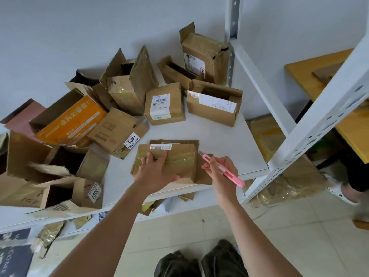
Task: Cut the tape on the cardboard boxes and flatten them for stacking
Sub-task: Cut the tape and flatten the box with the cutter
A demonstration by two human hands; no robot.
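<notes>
A pink utility knife (pixel 223 170) is being seen beside a brown cardboard box (pixel 175 162) banded with yellowish tape. An orange box (pixel 69 122) with white lettering is being shown on the white shelf (pixel 249 148).

Taped box (pixel 179 162) front on shelf (pixel 229 140); open boxes (pixel 165 102) behind, left.

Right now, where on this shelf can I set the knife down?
Bare shelf lies right of the held box, below the open box. The left side is crowded with boxes.
</notes>
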